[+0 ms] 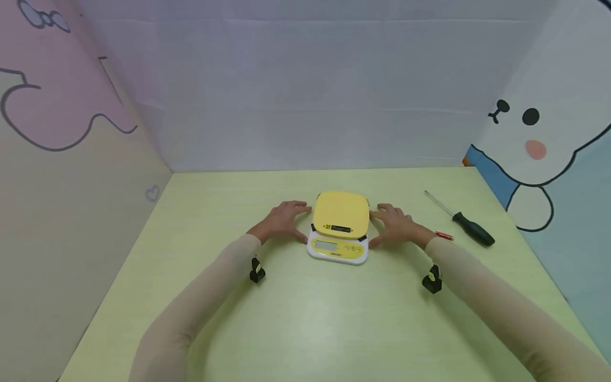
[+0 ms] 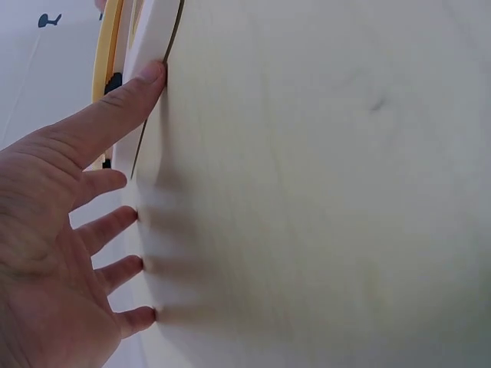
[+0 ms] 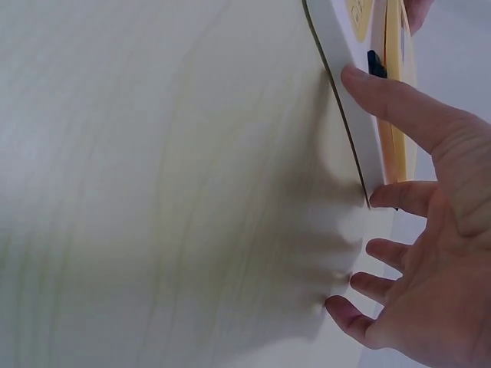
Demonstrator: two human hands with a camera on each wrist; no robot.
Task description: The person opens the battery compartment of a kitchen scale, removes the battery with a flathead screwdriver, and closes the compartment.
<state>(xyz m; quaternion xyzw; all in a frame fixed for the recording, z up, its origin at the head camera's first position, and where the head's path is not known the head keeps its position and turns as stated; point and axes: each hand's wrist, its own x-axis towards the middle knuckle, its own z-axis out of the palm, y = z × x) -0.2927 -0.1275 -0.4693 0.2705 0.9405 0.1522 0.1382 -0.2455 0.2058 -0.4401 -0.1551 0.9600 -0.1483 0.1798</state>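
Note:
A yellow and white kitchen scale (image 1: 341, 215) lies flat on the table, its small display (image 1: 326, 245) and buttons facing the person. My left hand (image 1: 284, 220) is at its left side, fingers spread; in the left wrist view the thumb (image 2: 115, 107) lies against the white base and the other fingertips reach down to the tabletop. On the opposite side is my right hand (image 1: 396, 225), also spread. Its thumb (image 3: 399, 103) and index fingertip meet the scale's white edge (image 3: 349, 84) in the right wrist view, while the remaining fingers point at the table.
To the right lies a screwdriver (image 1: 472, 229) with a dark green handle, its shaft pointing to the back left. A small red object (image 1: 444, 235) is partly hidden behind the right wrist. White cloth (image 1: 310, 95) and cartoon-printed panels (image 1: 539, 138) enclose the pale table (image 1: 305, 318).

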